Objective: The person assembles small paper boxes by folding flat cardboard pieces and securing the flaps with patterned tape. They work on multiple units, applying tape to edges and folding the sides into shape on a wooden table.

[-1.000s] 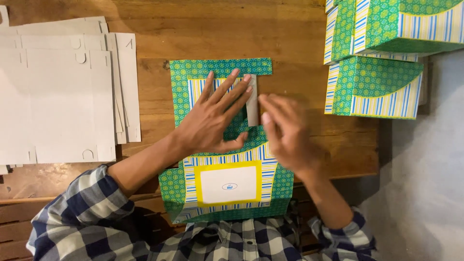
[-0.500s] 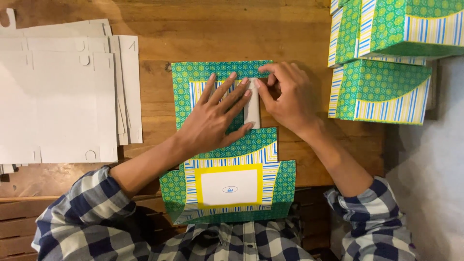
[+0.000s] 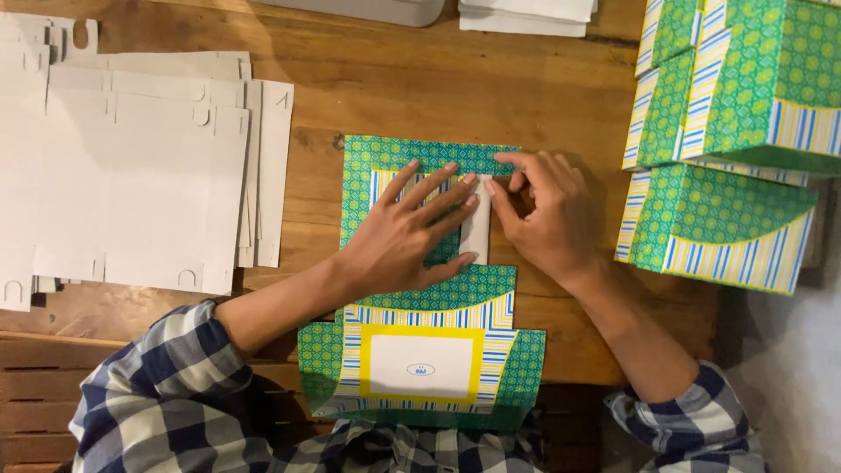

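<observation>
A flat, unfolded carton (image 3: 420, 359), green patterned with blue and yellow stripes and a white label panel, lies on the wooden table (image 3: 412, 79) in front of me. My left hand (image 3: 412, 232) presses flat on its upper half, fingers spread. My right hand (image 3: 543, 215) sits just to the right, its fingertips bent onto a narrow white flap (image 3: 477, 229) between the two hands.
A pile of flat white cardboard blanks (image 3: 131, 166) lies to the left. Several assembled green patterned boxes (image 3: 736, 131) are stacked at the right. More white sheets (image 3: 526, 13) rest at the table's far edge.
My right hand has moved up from the carton's middle to the white flap and now pinches at it. The left hand stays pressed in place.
</observation>
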